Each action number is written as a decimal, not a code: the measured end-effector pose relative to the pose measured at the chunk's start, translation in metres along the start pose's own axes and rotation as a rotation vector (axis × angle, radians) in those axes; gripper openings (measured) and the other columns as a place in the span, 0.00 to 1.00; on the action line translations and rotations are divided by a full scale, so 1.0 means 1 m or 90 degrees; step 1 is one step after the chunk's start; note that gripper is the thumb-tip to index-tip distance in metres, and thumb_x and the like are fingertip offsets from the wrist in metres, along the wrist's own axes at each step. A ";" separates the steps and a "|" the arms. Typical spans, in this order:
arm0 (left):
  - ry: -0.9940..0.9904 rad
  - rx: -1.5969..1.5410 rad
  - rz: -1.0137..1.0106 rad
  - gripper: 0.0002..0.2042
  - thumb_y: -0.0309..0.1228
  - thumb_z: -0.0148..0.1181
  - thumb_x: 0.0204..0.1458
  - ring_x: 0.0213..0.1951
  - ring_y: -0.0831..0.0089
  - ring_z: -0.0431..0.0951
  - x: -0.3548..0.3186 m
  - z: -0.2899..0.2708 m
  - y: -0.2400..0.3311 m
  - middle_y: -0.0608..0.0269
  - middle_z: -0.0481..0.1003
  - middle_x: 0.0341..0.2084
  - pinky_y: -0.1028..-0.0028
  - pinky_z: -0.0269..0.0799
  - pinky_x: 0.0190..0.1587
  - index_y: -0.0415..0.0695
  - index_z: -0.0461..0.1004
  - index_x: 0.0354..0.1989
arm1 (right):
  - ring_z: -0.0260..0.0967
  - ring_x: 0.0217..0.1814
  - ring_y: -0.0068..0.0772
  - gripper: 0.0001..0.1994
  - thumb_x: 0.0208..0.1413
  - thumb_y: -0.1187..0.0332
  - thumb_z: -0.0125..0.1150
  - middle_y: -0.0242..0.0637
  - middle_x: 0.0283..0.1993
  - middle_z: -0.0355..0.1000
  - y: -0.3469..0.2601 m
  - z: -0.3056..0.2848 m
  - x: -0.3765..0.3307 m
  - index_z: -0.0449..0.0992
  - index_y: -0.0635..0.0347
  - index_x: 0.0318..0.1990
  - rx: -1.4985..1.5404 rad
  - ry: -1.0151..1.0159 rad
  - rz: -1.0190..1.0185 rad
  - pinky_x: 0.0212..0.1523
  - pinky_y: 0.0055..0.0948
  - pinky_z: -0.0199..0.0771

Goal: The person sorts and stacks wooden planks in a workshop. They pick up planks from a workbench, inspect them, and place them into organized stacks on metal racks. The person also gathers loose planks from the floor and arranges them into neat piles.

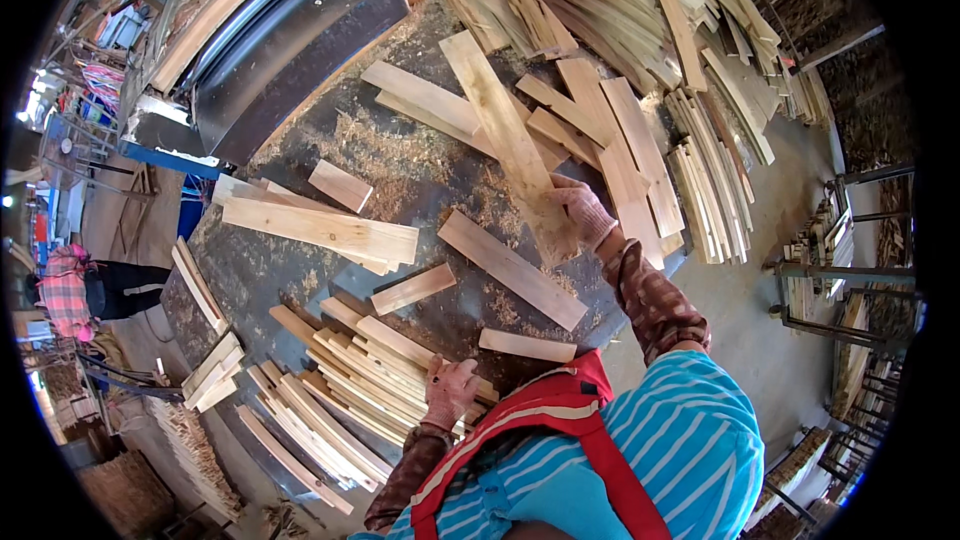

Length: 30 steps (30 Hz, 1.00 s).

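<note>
My right hand (585, 213), in a pale knitted glove, is closed on the near end of a long wooden board (508, 145). The board slants away to the upper left, across other boards on the dark tabletop (330, 210). My left hand (452, 392), gloved too, is low at the near edge, its fingers curled over a wooden board on top of a stack of narrow boards (375, 380); the stack partly hides its grip. Between my hands lie a brownish board (512, 268) and a short wooden piece (527, 345).
Sawdust and shavings (385, 155) cover much of the tabletop. A machine with a dark curved plate (300, 50) stands at the far left. Large board piles (600, 10) fill the far right. Loose boards (320, 228) lie at left. Another person (75, 290) bends over beyond the left edge.
</note>
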<state>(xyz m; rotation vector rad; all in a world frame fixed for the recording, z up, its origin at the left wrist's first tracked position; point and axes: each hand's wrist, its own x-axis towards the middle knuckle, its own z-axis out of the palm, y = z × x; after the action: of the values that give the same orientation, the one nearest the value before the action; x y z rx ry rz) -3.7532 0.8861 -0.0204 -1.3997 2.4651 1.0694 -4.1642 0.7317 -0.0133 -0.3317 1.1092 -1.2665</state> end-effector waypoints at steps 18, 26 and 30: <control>0.067 -1.017 -0.171 0.35 0.31 0.63 0.57 0.49 0.62 0.79 0.138 -0.110 0.062 0.50 0.74 0.51 0.63 0.79 0.52 0.37 0.54 0.70 | 0.74 0.58 0.36 0.20 0.60 0.69 0.63 0.47 0.58 0.76 0.073 0.131 -0.098 0.75 0.62 0.59 -0.552 -0.251 -0.498 0.57 0.29 0.75; 0.055 -1.262 -0.016 0.32 0.31 0.68 0.48 0.48 0.53 0.79 0.147 -0.126 0.007 0.51 0.77 0.47 0.54 0.74 0.58 0.36 0.64 0.63 | 0.72 0.57 0.54 0.26 0.58 0.53 0.61 0.49 0.56 0.73 0.002 0.106 0.116 0.71 0.58 0.58 -0.909 0.126 -0.427 0.57 0.47 0.74; 0.093 -1.280 -0.013 0.30 0.33 0.70 0.48 0.48 0.58 0.80 0.145 -0.150 0.011 0.53 0.77 0.47 0.55 0.73 0.58 0.33 0.69 0.58 | 0.66 0.64 0.53 0.31 0.55 0.52 0.64 0.46 0.66 0.65 0.003 0.092 0.212 0.66 0.57 0.61 -1.104 0.132 -0.441 0.58 0.49 0.72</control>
<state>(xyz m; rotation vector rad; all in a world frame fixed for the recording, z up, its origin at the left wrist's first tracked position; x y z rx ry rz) -3.8090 0.6936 0.0371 -1.4002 0.5907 3.6756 -4.1102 0.5151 -0.0729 -2.0180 2.1674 -0.5214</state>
